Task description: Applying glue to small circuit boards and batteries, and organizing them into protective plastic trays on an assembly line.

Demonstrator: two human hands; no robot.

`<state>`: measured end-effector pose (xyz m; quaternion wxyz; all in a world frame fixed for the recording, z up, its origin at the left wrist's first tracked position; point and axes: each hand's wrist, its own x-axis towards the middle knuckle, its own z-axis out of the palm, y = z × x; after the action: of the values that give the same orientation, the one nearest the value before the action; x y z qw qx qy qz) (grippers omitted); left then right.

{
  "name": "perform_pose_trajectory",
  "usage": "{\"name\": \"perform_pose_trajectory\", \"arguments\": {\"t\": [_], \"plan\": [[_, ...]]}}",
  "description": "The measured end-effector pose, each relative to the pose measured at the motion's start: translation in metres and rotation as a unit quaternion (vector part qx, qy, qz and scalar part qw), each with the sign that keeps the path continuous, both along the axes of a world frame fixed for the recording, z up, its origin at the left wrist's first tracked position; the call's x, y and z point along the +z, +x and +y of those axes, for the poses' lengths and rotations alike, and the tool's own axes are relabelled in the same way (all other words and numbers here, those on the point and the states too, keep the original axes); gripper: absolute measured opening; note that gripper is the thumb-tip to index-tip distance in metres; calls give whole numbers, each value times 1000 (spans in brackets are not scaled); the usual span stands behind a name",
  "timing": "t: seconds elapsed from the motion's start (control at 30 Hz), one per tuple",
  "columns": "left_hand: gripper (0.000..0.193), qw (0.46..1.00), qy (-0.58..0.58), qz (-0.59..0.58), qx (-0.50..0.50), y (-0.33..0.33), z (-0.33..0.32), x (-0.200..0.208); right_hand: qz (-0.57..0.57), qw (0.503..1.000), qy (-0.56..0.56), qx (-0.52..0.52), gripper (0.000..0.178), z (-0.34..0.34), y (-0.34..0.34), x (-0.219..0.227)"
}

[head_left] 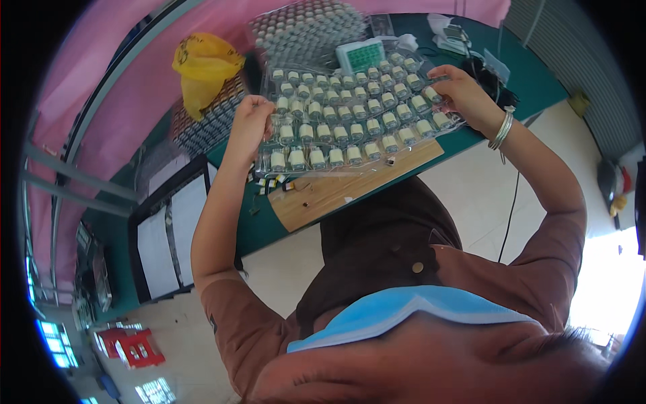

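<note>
Left hand (254, 122): fingers curled in, pinching the tray's left edge.
Right hand (459, 97): thumb and fingers gripping the tray's right edge; their exact contact is partly lost in the glare.
Tray (296, 145): clear plastic, held between both hands, above the board (303, 214) and the table (252, 230).
Parts (354, 156): cream blocks standing in rows across the tray; loading looks done or nearly so, though glare makes it hard to rule out a vacant pocket.
Stack (306, 34): similar filled trays behind the held one, seemingly finished work.
Left to do: the tray is not yet set down, so its placing appears outstanding.
Board: a small loose piece (305, 204) lies on it; whether it belongs to this work cannot be told.
Yellow bag (205, 64): beyond the left hand, on darker parts (195, 140).
</note>
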<state>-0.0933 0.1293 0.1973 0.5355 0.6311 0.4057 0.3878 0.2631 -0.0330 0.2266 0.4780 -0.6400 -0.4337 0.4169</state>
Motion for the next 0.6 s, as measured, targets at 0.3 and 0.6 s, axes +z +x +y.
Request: {"name": "perform_pose_trajectory", "arguments": {"t": [0.3,0.6], "plan": [[15,991,-69,3,113,-81,-32,-50,37,990,-55,126,37,67,-53,-53],[14,984,-98,48,144,-90,-28,-71,50,977,-101,181,38,101,-47,-66]]}}
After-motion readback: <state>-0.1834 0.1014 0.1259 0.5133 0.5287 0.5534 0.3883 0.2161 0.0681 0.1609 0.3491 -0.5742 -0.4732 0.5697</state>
